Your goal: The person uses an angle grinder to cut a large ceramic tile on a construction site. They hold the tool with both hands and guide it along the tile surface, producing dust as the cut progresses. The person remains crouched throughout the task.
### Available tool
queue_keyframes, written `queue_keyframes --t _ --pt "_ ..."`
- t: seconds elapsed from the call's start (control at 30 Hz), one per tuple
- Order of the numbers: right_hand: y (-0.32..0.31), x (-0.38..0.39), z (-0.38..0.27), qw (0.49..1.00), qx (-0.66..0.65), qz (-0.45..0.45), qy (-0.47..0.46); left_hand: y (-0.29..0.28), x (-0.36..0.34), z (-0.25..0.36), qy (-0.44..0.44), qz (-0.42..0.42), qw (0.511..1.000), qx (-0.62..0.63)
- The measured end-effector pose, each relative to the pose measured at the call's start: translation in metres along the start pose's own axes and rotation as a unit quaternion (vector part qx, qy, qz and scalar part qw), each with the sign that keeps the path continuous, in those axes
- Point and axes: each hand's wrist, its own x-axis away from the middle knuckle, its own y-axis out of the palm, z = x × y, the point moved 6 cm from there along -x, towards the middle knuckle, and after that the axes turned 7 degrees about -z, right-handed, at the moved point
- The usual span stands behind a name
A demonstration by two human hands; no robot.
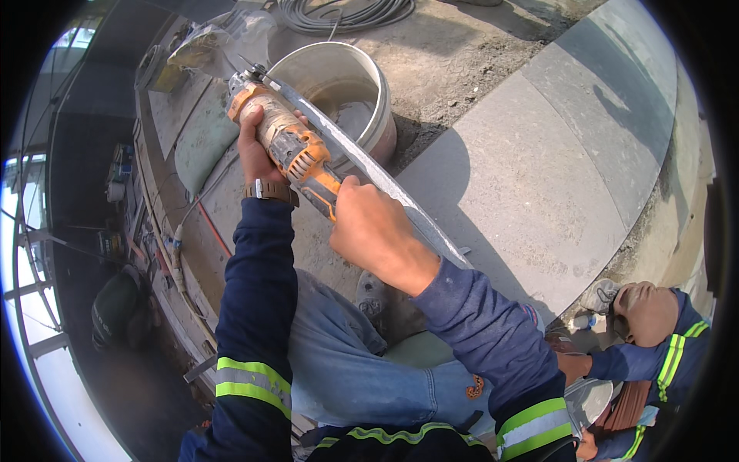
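Angle grinder point(286, 138) | left grip point(257, 154) partly hidden | right grip point(379, 232) partly hides handle point(320, 197)

Dusty ground point(446, 46) bears pale bucket point(380, 85), coiled cable point(358, 28), grey slabs point(531, 185).

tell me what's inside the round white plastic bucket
The round white plastic bucket holds what looks like murky brownish water. A long pale-edged grey slab hides part of its near side; the bottom can't be made out.
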Motion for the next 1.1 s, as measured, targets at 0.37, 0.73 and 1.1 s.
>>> queue_keyframes --t 0.37,0.73,1.1 --pt "0.001 0.002 -0.003 1.0 -0.01 -0.003 0.012 -0.003 -0.003 0.002 -0.015 -0.019 1.0 0.004" --pt "0.003 -0.004 -0.001 1.0 -0.009 0.009 0.006 -0.005 -0.009 0.002 -0.015 -0.02 1.0 0.006" --pt "0.005 -0.011 -0.003 1.0 -0.007 0.009 -0.001 -0.016 -0.017 0.0 -0.049 -0.01 0.998 0.039"
